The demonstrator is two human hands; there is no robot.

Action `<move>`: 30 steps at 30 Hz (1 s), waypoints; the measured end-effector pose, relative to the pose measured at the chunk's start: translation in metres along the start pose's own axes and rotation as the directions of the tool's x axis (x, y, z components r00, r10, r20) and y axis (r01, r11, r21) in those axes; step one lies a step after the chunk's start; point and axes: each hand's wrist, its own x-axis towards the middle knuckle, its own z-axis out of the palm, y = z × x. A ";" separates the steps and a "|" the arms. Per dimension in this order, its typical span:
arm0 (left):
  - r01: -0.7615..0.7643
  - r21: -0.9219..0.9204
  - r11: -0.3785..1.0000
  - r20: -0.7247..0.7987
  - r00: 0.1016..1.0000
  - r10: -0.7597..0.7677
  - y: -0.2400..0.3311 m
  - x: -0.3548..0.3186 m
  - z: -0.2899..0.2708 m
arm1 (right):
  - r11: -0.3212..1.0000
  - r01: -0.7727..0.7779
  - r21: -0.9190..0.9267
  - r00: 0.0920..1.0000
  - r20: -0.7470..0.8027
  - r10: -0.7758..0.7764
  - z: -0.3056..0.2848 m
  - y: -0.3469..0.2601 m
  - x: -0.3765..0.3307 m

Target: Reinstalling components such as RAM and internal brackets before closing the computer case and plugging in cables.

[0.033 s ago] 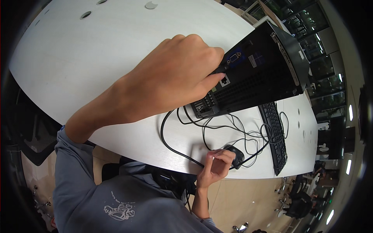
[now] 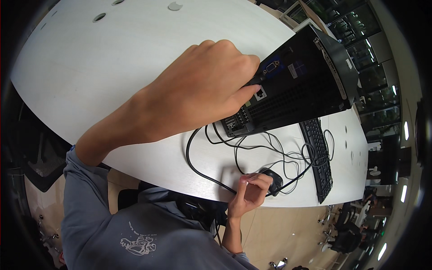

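A black desktop computer [image 2: 301,76] stands on the white table with its port panel facing me. My left hand [image 2: 207,85] reaches across to that panel, fingers closed; the thumb tip presses close to the network socket [image 2: 259,93]. Whatever the left fingers grip is hidden behind the hand. Lower down, by the table's front edge, my right hand [image 2: 249,193] has its thumb and fingers brought together, and I cannot make out anything between them. A thick black cable [image 2: 193,167] runs to the right hand and reappears past it. Just beyond the right fingers lies a black mouse [image 2: 273,180].
Thin black cables [image 2: 270,146] tangle on the white table [image 2: 135,54] below the computer. A black keyboard [image 2: 320,162] lies to the right. Round holes [image 2: 99,17] pierce the tabletop at the far left. A mesh chair [image 2: 40,162] stands at the left edge.
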 end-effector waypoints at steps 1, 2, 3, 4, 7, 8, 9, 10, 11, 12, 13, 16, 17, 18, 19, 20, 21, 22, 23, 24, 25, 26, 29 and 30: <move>0.012 0.015 1.000 0.020 1.000 -0.012 0.001 0.000 0.000 | 1.000 0.000 0.000 1.000 0.001 0.000 0.000 0.000 0.000; 0.012 0.015 1.000 0.020 1.000 -0.012 0.001 0.000 0.000 | 1.000 0.004 -0.002 1.000 0.002 -0.004 -0.001 0.001 0.000; 0.008 0.014 1.000 0.015 1.000 -0.008 0.001 0.001 0.000 | 1.000 0.008 -0.004 1.000 0.003 -0.008 -0.001 0.001 0.000; 0.003 0.012 1.000 0.010 1.000 -0.003 0.001 0.001 0.000 | 1.000 0.009 -0.004 1.000 0.004 -0.008 -0.001 0.001 0.001; -0.011 0.056 0.998 -0.009 1.000 0.012 0.000 0.000 0.000 | 1.000 0.010 -0.007 1.000 0.004 -0.010 -0.001 0.001 0.000; -0.012 0.056 0.998 -0.009 1.000 0.012 0.001 -0.001 0.000 | 1.000 0.005 -0.001 1.000 0.000 -0.005 0.000 0.001 0.000; -0.013 0.065 0.998 -0.016 1.000 0.014 0.001 -0.001 -0.001 | 1.000 -0.001 0.006 1.000 -0.004 0.001 0.000 0.001 -0.001; -0.015 0.074 0.997 -0.023 1.000 0.016 0.002 -0.001 -0.002 | 1.000 -0.001 0.005 1.000 -0.004 0.001 0.000 0.001 -0.001; -0.014 0.075 0.997 -0.023 1.000 0.016 0.001 -0.001 -0.001 | 1.000 0.001 0.003 1.000 0.001 -0.001 0.000 0.002 -0.001; -0.024 0.070 0.997 -0.040 0.999 0.027 0.000 -0.002 0.001 | 1.000 0.003 0.000 1.000 0.005 -0.003 -0.001 0.002 -0.001; -0.034 0.066 0.997 -0.056 0.998 0.038 -0.001 -0.002 0.002 | 1.000 0.003 0.000 1.000 0.006 -0.003 -0.001 0.002 -0.001; -0.007 0.070 0.998 -0.034 0.999 0.009 -0.001 0.000 0.004 | 0.999 0.013 -0.036 1.000 0.027 -0.012 -0.001 0.001 0.000; -0.007 0.070 0.998 -0.033 0.999 0.010 -0.001 0.001 0.004 | 1.000 0.009 -0.028 1.000 0.021 -0.009 -0.001 0.001 0.000; -0.016 0.073 0.997 -0.037 0.999 0.019 -0.002 0.001 0.004 | 1.000 0.006 -0.019 1.000 0.016 -0.005 -0.001 0.001 0.000; -0.025 0.076 0.997 -0.042 0.999 0.028 -0.002 0.001 0.005 | 1.000 0.005 -0.020 1.000 0.016 -0.005 -0.001 0.001 0.000; -0.025 0.076 0.997 -0.041 0.999 0.028 -0.002 0.001 0.004 | 1.000 0.007 -0.020 1.000 0.017 -0.006 -0.001 0.001 0.000; -0.006 0.076 0.997 -0.022 1.000 0.007 -0.001 0.001 0.004 | 1.000 0.008 -0.020 1.000 0.017 -0.008 -0.001 0.001 0.000; 0.013 0.076 0.997 -0.002 1.000 -0.013 0.000 0.001 0.003 | 1.000 0.008 -0.020 1.000 0.018 -0.007 -0.002 0.001 0.000; 0.014 0.077 0.997 -0.002 1.000 -0.014 0.001 0.001 0.004 | 1.000 0.009 -0.022 1.000 0.019 -0.009 -0.001 0.002 0.000; -0.006 0.065 0.998 -0.042 0.999 0.009 0.001 0.001 0.007 | 1.000 0.010 -0.024 1.000 0.021 -0.010 -0.001 0.002 0.000; -0.027 0.053 0.998 -0.081 0.996 0.031 0.001 0.001 0.008 | 1.000 0.010 -0.023 1.000 0.022 -0.010 -0.001 0.001 0.000; -0.027 0.052 0.998 -0.082 0.996 0.031 0.001 0.001 0.009 | 1.000 0.011 -0.025 1.000 0.022 -0.010 -0.001 0.001 0.000; -0.056 0.036 0.998 -0.098 0.993 0.060 0.000 0.001 0.010 | 1.000 0.008 -0.023 1.000 0.024 -0.007 -0.001 0.001 0.000; -0.062 0.044 0.997 -0.093 0.993 0.066 -0.001 0.001 0.010 | 1.000 0.004 -0.020 1.000 0.026 -0.003 -0.001 0.001 0.000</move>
